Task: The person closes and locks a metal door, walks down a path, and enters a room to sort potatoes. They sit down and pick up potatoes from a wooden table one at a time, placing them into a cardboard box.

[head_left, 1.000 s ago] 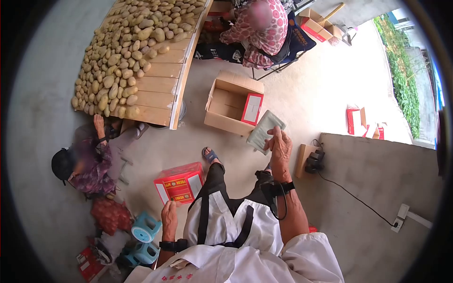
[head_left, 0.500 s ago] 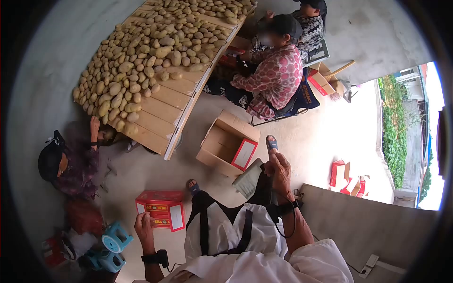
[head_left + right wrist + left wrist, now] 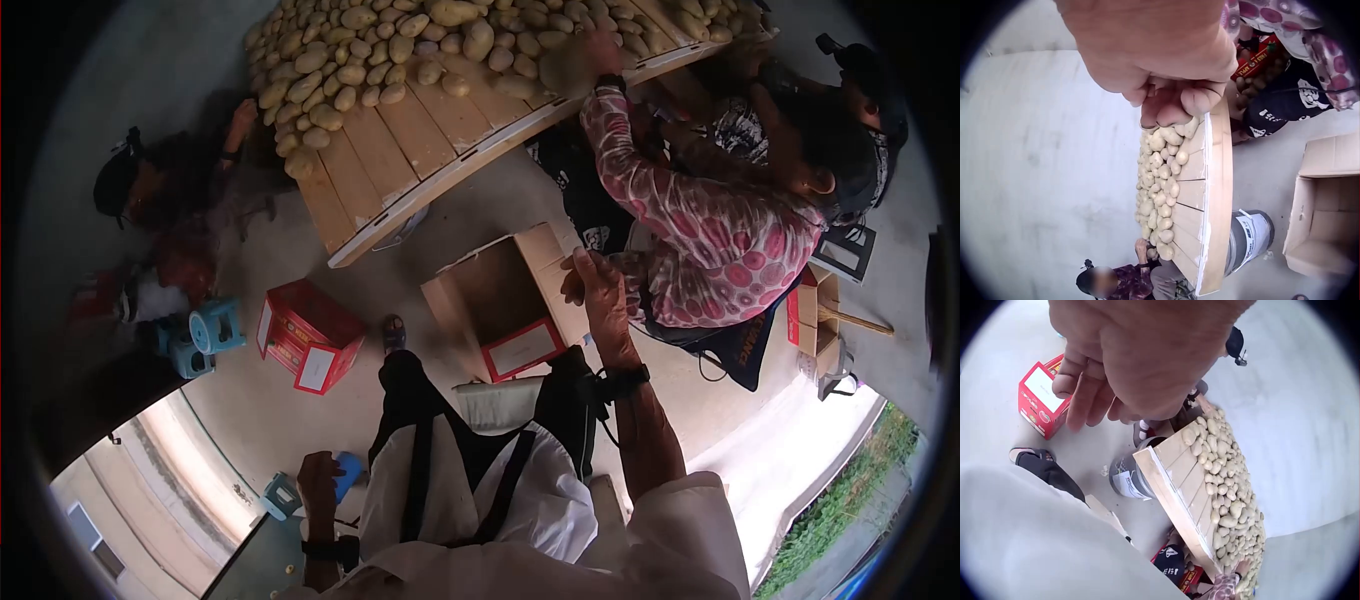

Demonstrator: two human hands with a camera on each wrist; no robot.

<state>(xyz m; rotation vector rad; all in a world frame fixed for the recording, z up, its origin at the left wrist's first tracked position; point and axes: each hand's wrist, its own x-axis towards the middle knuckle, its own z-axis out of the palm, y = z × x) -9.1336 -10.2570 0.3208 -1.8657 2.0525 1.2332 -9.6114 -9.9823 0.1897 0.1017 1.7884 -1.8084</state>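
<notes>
My right hand (image 3: 602, 300) is held out over the floor, fingers loosely bent with nothing in them. In the head view it overlaps the right side of an open cardboard box (image 3: 551, 275), whose inside is dark. Low on the left, my left hand (image 3: 320, 485) hangs with fingers loosely curled and holds nothing. Potatoes (image 3: 395, 60) cover much of a wooden slatted table (image 3: 425, 135) in front of me. The right wrist view shows my right hand (image 3: 1154, 56) overlapping the near potatoes. A pale green flat-topped thing (image 3: 498, 407) sits between my legs.
A red printed carton (image 3: 310, 335) stands on the floor at left, near blue stools (image 3: 215, 325). A person in a pink-spotted top (image 3: 700, 230) sits at right, a hand on the potatoes. Another person (image 3: 150, 190) is at left. A bucket (image 3: 1250, 240) stands beside the table.
The head view has turned, bringing the table and seated person closer. The right hand no longer overlaps the pale green thing. The person in pink spots now reaches onto the potatoes.
</notes>
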